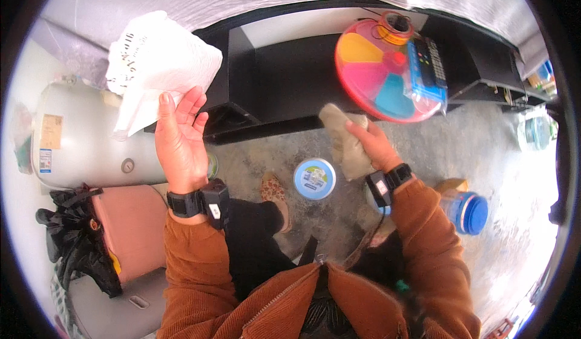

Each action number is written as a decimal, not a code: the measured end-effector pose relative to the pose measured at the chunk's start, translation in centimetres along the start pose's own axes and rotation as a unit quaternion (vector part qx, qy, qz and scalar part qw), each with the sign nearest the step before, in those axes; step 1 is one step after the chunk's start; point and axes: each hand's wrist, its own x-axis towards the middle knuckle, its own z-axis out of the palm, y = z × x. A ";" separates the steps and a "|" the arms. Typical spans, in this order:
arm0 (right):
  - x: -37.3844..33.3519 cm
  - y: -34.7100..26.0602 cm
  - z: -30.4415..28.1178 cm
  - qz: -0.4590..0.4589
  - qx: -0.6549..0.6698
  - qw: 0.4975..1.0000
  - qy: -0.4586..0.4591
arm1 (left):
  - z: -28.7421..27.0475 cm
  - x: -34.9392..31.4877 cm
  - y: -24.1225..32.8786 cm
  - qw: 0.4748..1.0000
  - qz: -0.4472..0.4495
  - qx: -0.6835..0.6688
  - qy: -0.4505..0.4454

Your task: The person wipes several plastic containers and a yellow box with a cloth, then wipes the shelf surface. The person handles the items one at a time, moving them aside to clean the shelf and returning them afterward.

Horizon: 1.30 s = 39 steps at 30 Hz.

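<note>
My right hand [374, 145] grips a folded beige cloth [346, 142], its thumb pressed on top. The cloth hangs in the air in front of the black cabinet [290, 67]. My left hand [181, 139] is raised, palm up, with the thumb and the bent fingers apart. Just beyond and partly behind those fingers is a crumpled white plastic bag [163, 61] with dark print. The fingertips overlap the bag's near edge; whether they touch it is unclear. Both wrists wear black strapped devices.
On the cabinet's right part lie a round divided tray [363, 73], a tape roll [396, 24] and a dark keypad in blue packaging [431, 67]. A blue-lidded tub [315, 179] and a jar [472, 213] stand on the floor. Left are a white cylindrical tank [91, 136] and a pink box [133, 233].
</note>
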 end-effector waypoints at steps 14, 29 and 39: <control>32.2 -0.7 16.5 -0.267 -0.535 0.798 0.080 | -4.4 3.0 0.2 0.989 -0.056 -0.128 0.050; 17.7 7.0 13.7 -0.346 -0.548 0.719 -0.249 | -3.0 4.1 -0.9 0.993 0.068 0.053 0.086; 12.8 4.8 11.1 -0.323 -0.520 0.783 -0.107 | -1.1 2.7 -0.8 0.990 0.079 0.076 0.084</control>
